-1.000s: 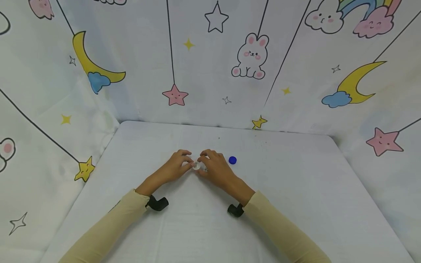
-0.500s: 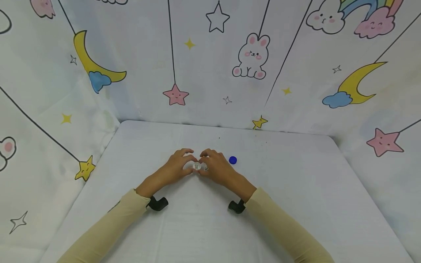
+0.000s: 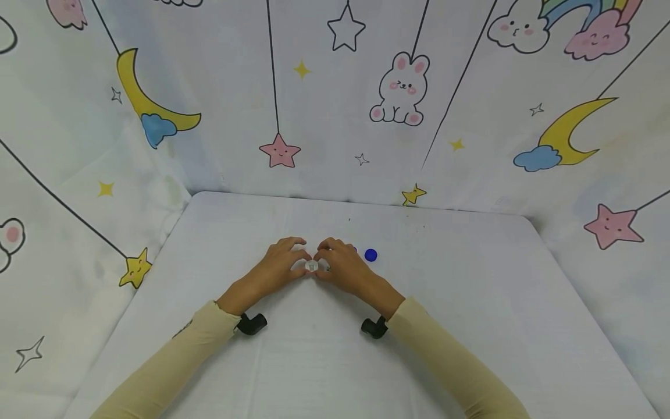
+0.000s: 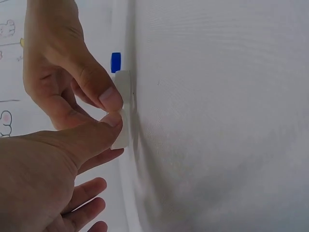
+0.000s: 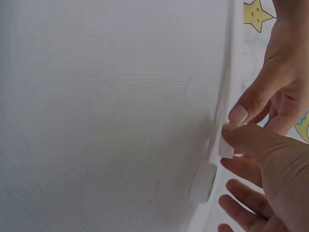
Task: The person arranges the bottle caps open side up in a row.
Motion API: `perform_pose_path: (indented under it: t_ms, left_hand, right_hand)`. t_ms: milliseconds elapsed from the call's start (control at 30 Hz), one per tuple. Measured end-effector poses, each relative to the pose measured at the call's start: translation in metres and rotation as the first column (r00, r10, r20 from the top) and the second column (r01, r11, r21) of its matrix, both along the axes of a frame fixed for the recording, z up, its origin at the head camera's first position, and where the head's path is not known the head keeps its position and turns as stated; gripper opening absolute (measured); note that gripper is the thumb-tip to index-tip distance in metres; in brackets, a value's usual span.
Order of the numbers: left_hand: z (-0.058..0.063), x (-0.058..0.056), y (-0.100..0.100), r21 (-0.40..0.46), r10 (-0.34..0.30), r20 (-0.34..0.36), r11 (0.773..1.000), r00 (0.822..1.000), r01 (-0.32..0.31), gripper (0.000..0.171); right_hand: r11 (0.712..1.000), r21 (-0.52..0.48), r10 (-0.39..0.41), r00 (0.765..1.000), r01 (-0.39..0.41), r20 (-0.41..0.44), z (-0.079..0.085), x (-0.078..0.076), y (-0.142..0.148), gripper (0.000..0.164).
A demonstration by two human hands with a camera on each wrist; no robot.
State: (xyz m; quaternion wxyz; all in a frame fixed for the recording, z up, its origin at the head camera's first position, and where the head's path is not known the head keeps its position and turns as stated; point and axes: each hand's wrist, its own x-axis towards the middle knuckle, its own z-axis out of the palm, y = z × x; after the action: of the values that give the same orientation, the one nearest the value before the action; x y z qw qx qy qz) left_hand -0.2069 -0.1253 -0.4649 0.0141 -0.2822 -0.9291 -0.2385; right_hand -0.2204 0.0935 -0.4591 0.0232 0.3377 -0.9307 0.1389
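A small whitish round disc [image 3: 311, 266] sits between the two hands, close over the white table. My left hand [image 3: 274, 265] has its thumb and index finger at the left side of it. From the right, the thumb and index finger of my right hand [image 3: 342, 267] meet the same disc. The left wrist view shows the thumb tips side by side above the disc's edge [image 4: 119, 136]. A second white disc [image 5: 203, 182] stands on the table by the right hand, mostly hidden under that hand in the head view.
A blue disc [image 3: 370, 255] lies just right of the right hand. Another blue disc [image 3: 355, 249] peeks out from behind that hand. Black wrist cameras hang under both sleeves. A printed cloth wall rises behind the table's far edge [image 3: 314, 199].
The disc between the hands has shifted in angle, and the left fingers have spread round its side. My right hand has moved slightly, so a second blue disc now shows behind it.
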Motion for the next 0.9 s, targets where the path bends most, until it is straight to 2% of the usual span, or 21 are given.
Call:
perform_pose_path:
  t_ms: [233, 633, 833, 900]
  left_hand:
    - [-0.0034, -0.0012, 0.0003, -0.025, 0.008, 0.009, 1.000, 1.000, -0.008, 0.028]
    - [-0.0041, 0.0002, 0.0013, -0.039, 0.001, 0.011, 0.999, 1.000, 0.000, 0.032]
    - [-0.0028, 0.0022, 0.0030, -0.046, 0.000, 0.021, 0.999, 1.000, 0.001, 0.039]
    - [-0.0021, 0.0025, 0.0045, -0.054, -0.005, 0.002, 0.999, 1.000, 0.005, 0.042]
  right_hand:
    - [1.000, 0.019, -0.009, 0.999, 0.008, 0.039, -0.0006, -0.0035, -0.0028, 0.029]
    - [0.999, 0.034, -0.023, 0.998, 0.021, 0.055, -0.0037, -0.0050, -0.0041, 0.030]
    - [0.998, 0.054, -0.038, 0.997, 0.034, 0.074, 0.0008, -0.0029, 0.0001, 0.036]
    - [0.997, 0.063, -0.047, 0.996, 0.043, 0.070, 0.0033, -0.0022, 0.0032, 0.038]
